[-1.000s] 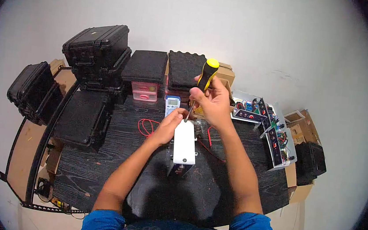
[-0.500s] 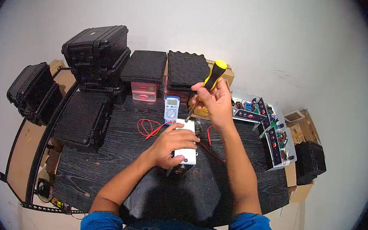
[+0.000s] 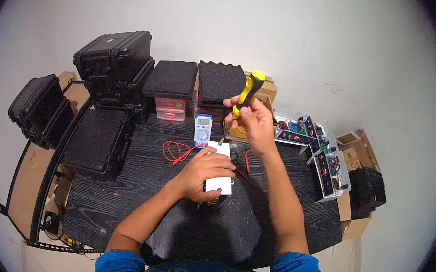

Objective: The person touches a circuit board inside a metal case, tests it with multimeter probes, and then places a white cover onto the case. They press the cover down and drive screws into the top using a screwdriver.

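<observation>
My right hand (image 3: pixel 257 124) is closed round a yellow-and-black screwdriver (image 3: pixel 251 89), its thumb and fingers on the lower part of the handle. The tool leans slightly, its shaft running down to the far end of a white-topped box (image 3: pixel 218 185). Its tip meets the box near a dark spot, probably a screw; the exact contact is too small to make out. Across the top of this box lies my left hand (image 3: pixel 203 173), gripping it with the fingers over the surface and the thumb by the near end. Another dark screw or hole shows beside that thumb.
Behind the box stands a blue-and-white multimeter (image 3: pixel 203 129) with red test leads (image 3: pixel 176 152). Opened electronics enclosures (image 3: pixel 325 170) sit at the right. Black hard cases (image 3: pixel 97 137) line the left, and a small pink drawer unit (image 3: pixel 170 109) is at the back of the dark table (image 3: pixel 133 196).
The screwdriver handle has turned and tilted slightly left, and my right hand's fingers have shifted round it. My left hand stays on the box, which has barely moved.
</observation>
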`<act>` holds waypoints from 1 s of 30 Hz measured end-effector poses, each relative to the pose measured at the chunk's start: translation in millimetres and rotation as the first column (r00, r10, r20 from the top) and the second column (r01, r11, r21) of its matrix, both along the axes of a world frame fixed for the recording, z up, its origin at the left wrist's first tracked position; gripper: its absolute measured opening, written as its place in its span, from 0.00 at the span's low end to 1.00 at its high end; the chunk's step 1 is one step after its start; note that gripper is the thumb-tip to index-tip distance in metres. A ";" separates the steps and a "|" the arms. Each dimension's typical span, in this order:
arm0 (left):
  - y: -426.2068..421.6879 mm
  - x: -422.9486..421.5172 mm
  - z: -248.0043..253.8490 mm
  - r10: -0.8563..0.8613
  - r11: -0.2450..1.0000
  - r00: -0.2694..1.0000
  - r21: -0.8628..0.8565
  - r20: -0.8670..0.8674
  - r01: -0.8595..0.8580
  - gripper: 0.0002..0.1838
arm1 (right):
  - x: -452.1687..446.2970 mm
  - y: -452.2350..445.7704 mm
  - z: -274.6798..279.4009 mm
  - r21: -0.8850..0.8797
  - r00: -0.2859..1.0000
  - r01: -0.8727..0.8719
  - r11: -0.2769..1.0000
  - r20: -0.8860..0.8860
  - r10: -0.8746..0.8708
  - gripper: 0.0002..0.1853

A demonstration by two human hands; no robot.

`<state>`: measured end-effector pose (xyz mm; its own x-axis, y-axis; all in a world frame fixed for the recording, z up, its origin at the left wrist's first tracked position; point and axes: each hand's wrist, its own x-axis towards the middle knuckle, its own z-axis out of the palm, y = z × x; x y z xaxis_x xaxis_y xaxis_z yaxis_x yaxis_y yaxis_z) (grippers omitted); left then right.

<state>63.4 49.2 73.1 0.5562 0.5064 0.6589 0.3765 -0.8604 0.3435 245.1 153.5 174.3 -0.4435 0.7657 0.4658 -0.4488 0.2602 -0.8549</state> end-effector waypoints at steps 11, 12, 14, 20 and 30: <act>2.0 3.3 -1.8 -0.004 1.000 1.000 0.030 0.024 0.003 0.29 | -1.5 3.7 -5.8 0.022 0.997 -0.062 0.998 -0.035 0.063 0.18; 1.8 3.0 -1.6 -0.004 1.000 1.000 0.028 0.024 0.003 0.29 | -1.8 3.1 -5.6 0.028 0.999 -0.025 0.999 -0.021 0.025 0.18; 1.3 2.6 -1.0 -0.005 1.000 1.000 0.024 0.023 0.005 0.29 | -1.6 -0.8 -4.7 0.041 0.999 0.051 0.998 0.004 -0.052 0.18; 2.4 4.2 -3.0 -0.001 1.000 1.000 0.031 0.011 0.001 0.29 | -0.8 -15.4 4.2 0.144 0.966 0.190 0.971 0.151 -0.212 0.15; 2.2 4.0 -3.6 -0.007 1.000 1.000 0.024 0.019 0.006 0.29 | -3.3 -10.7 -4.8 0.114 0.995 0.104 0.988 -0.006 -0.104 0.14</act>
